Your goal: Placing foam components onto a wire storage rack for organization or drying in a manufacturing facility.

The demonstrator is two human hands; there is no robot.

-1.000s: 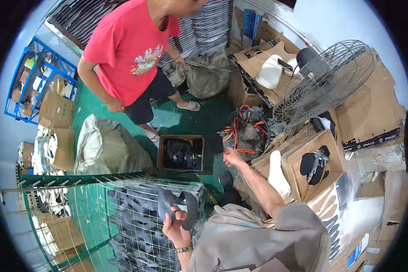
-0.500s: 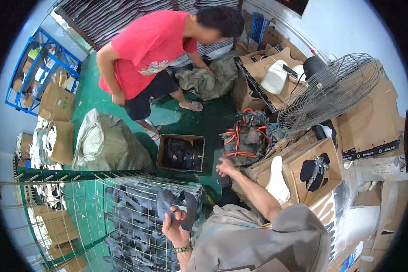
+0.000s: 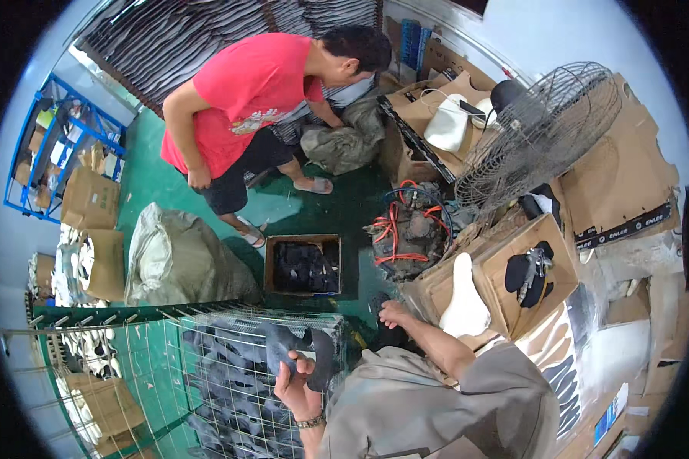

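Grey pad point(image 3: 279, 342): your left hand point(image 3: 295, 384) pinched it; your right hand point(image 3: 393, 314), half-curled, contents unclear, had drawn back from the machine point(image 3: 419, 228), so the pad stayed one-handed

We see slate grey on the saddle-shaped piece point(image 3: 279, 337) and plain white on the bicycle saddle point(image 3: 464, 304). Our own shirt point(image 3: 406, 398) is taupe; our co-worker's T-shirt point(image 3: 241, 96) is coral red with a pale print, above black shorts point(image 3: 262, 157). The floor point(image 3: 144, 164) is green, the shelving unit point(image 3: 93, 131) blue, the bulging sack point(image 3: 180, 256) pale grey-green, the hoses point(image 3: 406, 258) orange-red. Dark and pale stripes run across the stacked sheets point(image 3: 184, 38).
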